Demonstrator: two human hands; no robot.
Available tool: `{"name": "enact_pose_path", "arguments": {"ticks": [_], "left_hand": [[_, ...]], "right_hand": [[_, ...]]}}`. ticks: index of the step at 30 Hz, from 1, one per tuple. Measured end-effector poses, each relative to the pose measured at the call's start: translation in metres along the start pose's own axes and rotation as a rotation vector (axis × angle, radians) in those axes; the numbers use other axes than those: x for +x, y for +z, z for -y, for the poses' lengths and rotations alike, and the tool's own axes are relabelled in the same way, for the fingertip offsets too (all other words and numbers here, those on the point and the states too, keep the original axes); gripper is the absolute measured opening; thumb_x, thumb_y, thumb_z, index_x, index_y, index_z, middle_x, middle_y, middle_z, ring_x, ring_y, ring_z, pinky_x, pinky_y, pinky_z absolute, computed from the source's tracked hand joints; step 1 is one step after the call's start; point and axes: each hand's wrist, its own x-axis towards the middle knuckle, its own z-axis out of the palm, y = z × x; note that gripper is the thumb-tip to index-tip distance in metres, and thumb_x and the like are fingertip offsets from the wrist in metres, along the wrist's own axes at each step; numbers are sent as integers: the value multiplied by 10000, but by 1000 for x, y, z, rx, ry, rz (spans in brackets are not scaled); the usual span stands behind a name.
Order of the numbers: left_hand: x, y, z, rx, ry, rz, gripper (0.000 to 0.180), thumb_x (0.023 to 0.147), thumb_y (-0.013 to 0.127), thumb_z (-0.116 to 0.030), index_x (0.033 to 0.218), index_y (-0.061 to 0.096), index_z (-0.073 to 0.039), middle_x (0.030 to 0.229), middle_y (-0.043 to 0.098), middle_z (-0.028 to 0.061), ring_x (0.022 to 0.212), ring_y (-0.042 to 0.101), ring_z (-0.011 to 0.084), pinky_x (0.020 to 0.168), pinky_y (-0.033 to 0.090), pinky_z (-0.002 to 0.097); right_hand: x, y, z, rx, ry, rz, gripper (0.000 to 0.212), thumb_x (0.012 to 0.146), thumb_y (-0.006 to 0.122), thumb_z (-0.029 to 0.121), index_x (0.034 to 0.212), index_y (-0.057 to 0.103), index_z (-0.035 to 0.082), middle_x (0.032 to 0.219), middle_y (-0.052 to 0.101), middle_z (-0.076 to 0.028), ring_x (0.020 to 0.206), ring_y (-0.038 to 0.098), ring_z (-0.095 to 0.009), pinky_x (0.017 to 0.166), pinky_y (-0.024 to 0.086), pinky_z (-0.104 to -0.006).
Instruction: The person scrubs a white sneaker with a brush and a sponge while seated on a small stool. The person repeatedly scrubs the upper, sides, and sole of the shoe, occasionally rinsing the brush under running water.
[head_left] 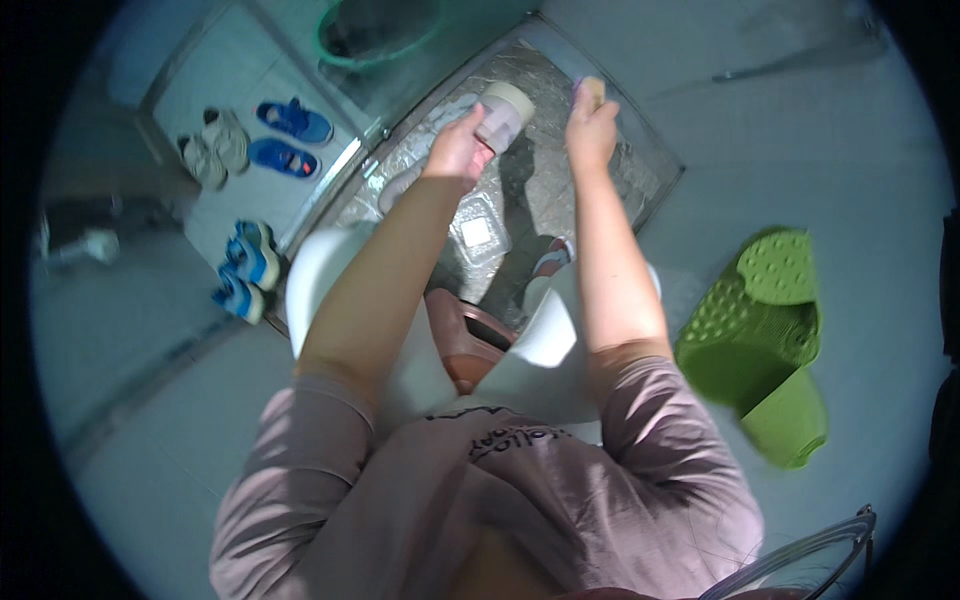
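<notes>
My left hand grips a pale, rounded thing with a cream rim, which looks like a shoe seen from one end. Out to its right, my right hand is closed round a small tan and purple thing, which looks like a scrubbing brush. The two held things are apart. Below the hands lies a wet, shiny floor. On it sits a clear plastic container with a bright white square in it. A greyish object shows partly behind my left forearm.
Blue shoes, pale shoes and blue-white shoes stand at the left, beyond a raised edge. A green basin is at the far side. Green slippers are at the right. Between my legs is a brownish-pink plastic object.
</notes>
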Motion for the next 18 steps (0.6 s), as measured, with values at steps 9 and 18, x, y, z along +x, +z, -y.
{"name": "enact_pose_path", "arguments": {"ticks": [9, 18], "left_hand": [[-7, 7, -22, -25, -137, -16, 398, 1009, 430, -240, 1254, 500, 64, 1272, 584, 205, 1203, 557, 346, 1057, 425, 502], [5, -3, -4, -15, -256, -124, 398, 1013, 427, -269, 1272, 518, 19, 1288, 578, 186, 1197, 550, 361, 1057, 405, 522]], "right_hand": [[41, -59, 0, 1342, 672, 113, 521, 984, 376, 607, 959, 489, 98, 630, 448, -33, 457, 431, -184, 368, 306, -338], [19, -76, 21, 1266, 566, 359, 502, 965, 435, 607, 1031, 500, 114, 748, 538, -72, 585, 526, -229, 426, 382, -334]]}}
